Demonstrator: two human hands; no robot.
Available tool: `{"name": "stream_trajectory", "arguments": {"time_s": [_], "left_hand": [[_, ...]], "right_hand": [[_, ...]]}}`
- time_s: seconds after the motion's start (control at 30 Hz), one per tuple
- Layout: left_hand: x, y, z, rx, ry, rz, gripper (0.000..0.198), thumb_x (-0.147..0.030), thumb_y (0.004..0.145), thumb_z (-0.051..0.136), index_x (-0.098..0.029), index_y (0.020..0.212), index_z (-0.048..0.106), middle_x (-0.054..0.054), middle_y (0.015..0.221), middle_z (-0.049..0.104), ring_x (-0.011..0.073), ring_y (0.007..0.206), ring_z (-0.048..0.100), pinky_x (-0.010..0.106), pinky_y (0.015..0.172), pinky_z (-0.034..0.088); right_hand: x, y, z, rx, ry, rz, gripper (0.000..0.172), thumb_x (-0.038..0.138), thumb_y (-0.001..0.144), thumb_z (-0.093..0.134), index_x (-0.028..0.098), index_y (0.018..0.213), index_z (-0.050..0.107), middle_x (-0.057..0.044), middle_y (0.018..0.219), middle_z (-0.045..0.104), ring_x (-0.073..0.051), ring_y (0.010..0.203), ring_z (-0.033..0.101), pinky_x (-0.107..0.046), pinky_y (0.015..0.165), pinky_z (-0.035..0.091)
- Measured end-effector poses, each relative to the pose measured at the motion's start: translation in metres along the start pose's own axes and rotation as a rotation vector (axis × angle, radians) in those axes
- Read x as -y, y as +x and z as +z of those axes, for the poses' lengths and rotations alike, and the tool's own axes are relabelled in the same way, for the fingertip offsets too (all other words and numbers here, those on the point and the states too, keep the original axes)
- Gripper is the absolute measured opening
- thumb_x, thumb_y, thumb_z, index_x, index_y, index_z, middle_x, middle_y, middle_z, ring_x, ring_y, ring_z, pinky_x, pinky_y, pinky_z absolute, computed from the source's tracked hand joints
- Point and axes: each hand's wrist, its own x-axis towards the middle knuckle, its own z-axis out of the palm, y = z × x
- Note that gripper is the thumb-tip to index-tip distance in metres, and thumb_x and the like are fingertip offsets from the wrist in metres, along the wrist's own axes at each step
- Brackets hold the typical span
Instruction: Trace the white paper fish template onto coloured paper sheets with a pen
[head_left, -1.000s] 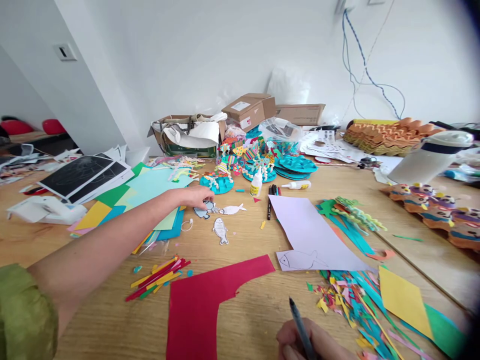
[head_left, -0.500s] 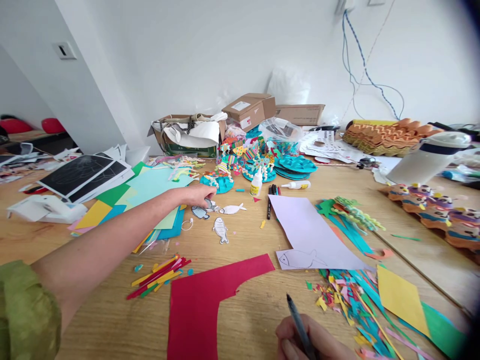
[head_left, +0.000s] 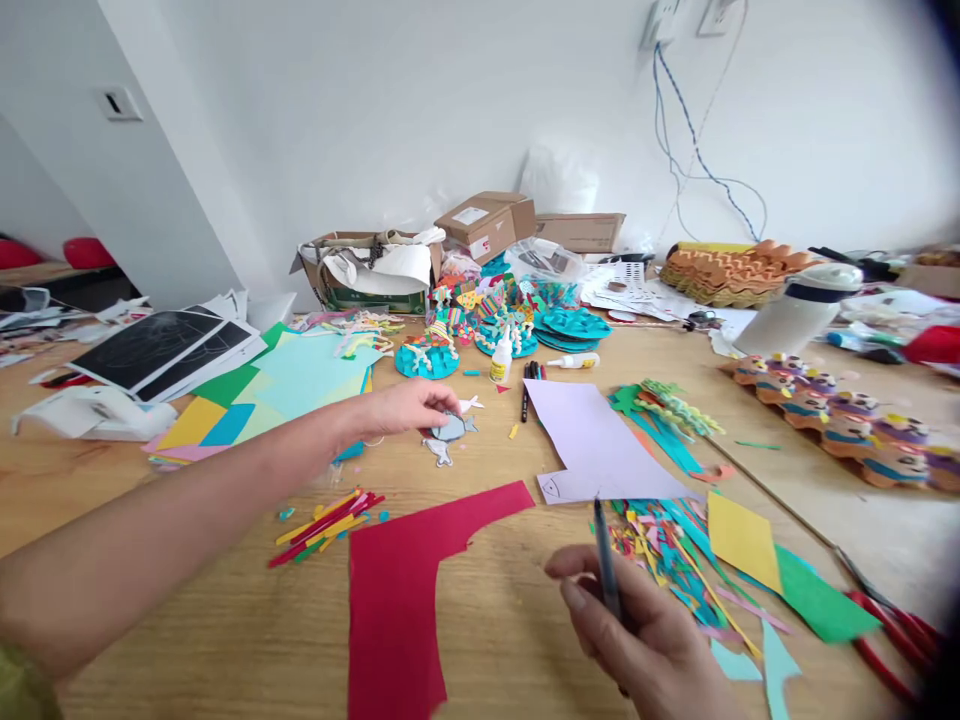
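Note:
My left hand (head_left: 420,405) reaches over the middle of the table, its fingers closed on a blue-grey paper fish (head_left: 450,428). White paper fish, one of them (head_left: 439,453) partly covered, lie under and behind it. In my right hand (head_left: 637,620), at the lower right, is a dark pen (head_left: 606,560), its tip pointing up and away. Beyond that hand lies a lilac sheet (head_left: 600,435) with part of a drawn fish at its left corner; the pen tip overlaps its lower edge in view. A red paper piece (head_left: 394,600) lies between my arms.
Coloured strips (head_left: 330,525) lie left of the red paper, and paper scraps (head_left: 675,560) lie at right. Red-handled scissors (head_left: 892,630) are at the right edge. Behind stand a glue bottle (head_left: 501,358), teal paper plates (head_left: 574,325) and boxes (head_left: 487,222). A white bottle (head_left: 795,310) leans at right.
My left hand has moved right and nearer with the blue-grey fish, which now covers parts of the white ones. My right hand has risen further into view with the pen. The view has turned right.

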Motion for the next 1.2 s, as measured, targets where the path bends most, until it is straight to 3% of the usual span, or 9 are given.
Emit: {"name": "stream_trajectory", "arguments": {"time_s": [0.1, 0.2, 0.33, 0.47, 0.57, 0.73, 0.97, 1.2], "left_hand": [[-0.004, -0.002, 0.036, 0.006, -0.075, 0.007, 0.019, -0.012, 0.064, 0.053, -0.014, 0.082, 0.056, -0.003, 0.065, 0.054, 0.0081, 0.057, 0.050, 0.017, 0.049, 0.039], [-0.005, -0.003, 0.059, 0.002, -0.157, -0.002, 0.017, -0.010, 0.063, 0.052, -0.015, 0.079, 0.052, -0.005, 0.059, 0.050, 0.0076, 0.051, 0.048, 0.016, 0.044, 0.038], [-0.011, -0.011, 0.078, -0.021, -0.271, -0.022, 0.011, -0.014, 0.066, 0.052, -0.016, 0.077, 0.048, -0.004, 0.060, 0.051, 0.0075, 0.051, 0.048, 0.017, 0.044, 0.038], [-0.018, -0.023, 0.091, -0.040, -0.362, -0.038, 0.012, -0.017, 0.066, 0.055, -0.016, 0.075, 0.047, -0.004, 0.062, 0.051, 0.0072, 0.053, 0.049, 0.016, 0.045, 0.037], [-0.019, -0.028, 0.098, -0.038, -0.418, -0.053, 0.016, -0.022, 0.066, 0.057, -0.016, 0.076, 0.046, -0.003, 0.064, 0.052, 0.0076, 0.053, 0.049, 0.017, 0.045, 0.039], [-0.016, -0.031, 0.100, -0.037, -0.461, -0.092, 0.016, -0.024, 0.068, 0.055, -0.016, 0.079, 0.046, -0.002, 0.066, 0.053, 0.0073, 0.051, 0.049, 0.019, 0.046, 0.041], [-0.003, -0.041, 0.075, -0.108, -0.373, -0.082, 0.019, -0.022, 0.073, 0.053, -0.015, 0.090, 0.048, -0.001, 0.074, 0.056, 0.0085, 0.059, 0.053, 0.021, 0.055, 0.042], [0.006, -0.044, 0.073, -0.108, -0.283, -0.029, 0.019, -0.017, 0.070, 0.050, -0.017, 0.090, 0.051, -0.004, 0.067, 0.053, 0.0078, 0.054, 0.051, 0.019, 0.048, 0.040]], "right_hand": [[0.010, 0.002, -0.005, 0.026, 0.003, 0.015, 0.037, 0.051, 0.073, 0.053, 0.018, 0.090, 0.058, 0.006, 0.048, 0.038, -0.009, 0.043, 0.037, -0.021, 0.040, 0.025], [0.021, 0.011, -0.011, 0.065, -0.075, 0.006, 0.037, 0.047, 0.074, 0.053, 0.017, 0.096, 0.056, 0.005, 0.049, 0.044, -0.008, 0.042, 0.037, -0.020, 0.038, 0.022], [0.026, 0.030, -0.007, 0.121, -0.143, 0.039, 0.027, 0.038, 0.076, 0.052, 0.019, 0.095, 0.054, 0.005, 0.050, 0.049, -0.008, 0.042, 0.039, -0.019, 0.037, 0.020], [0.021, 0.048, 0.005, 0.168, -0.021, 0.041, 0.022, 0.033, 0.072, 0.056, 0.018, 0.087, 0.053, 0.000, 0.070, 0.059, -0.006, 0.045, 0.045, -0.017, 0.035, 0.019], [0.019, 0.054, 0.011, 0.156, -0.019, 0.048, 0.012, 0.026, 0.071, 0.055, 0.017, 0.078, 0.052, 0.002, 0.065, 0.057, -0.004, 0.042, 0.042, -0.016, 0.035, 0.019], [0.021, 0.064, 0.016, 0.134, -0.087, 0.067, 0.005, 0.016, 0.068, 0.055, 0.017, 0.064, 0.051, 0.006, 0.049, 0.049, -0.004, 0.039, 0.040, -0.016, 0.034, 0.020], [0.018, 0.079, 0.023, 0.165, -0.040, 0.121, 0.008, 0.013, 0.066, 0.053, 0.017, 0.059, 0.050, 0.002, 0.049, 0.056, -0.004, 0.036, 0.038, -0.017, 0.033, 0.016], [0.027, 0.067, 0.037, 0.237, 0.023, 0.130, 0.008, 0.020, 0.069, 0.052, 0.016, 0.063, 0.048, 0.002, 0.054, 0.057, -0.003, 0.037, 0.035, -0.016, 0.034, 0.013]]}}
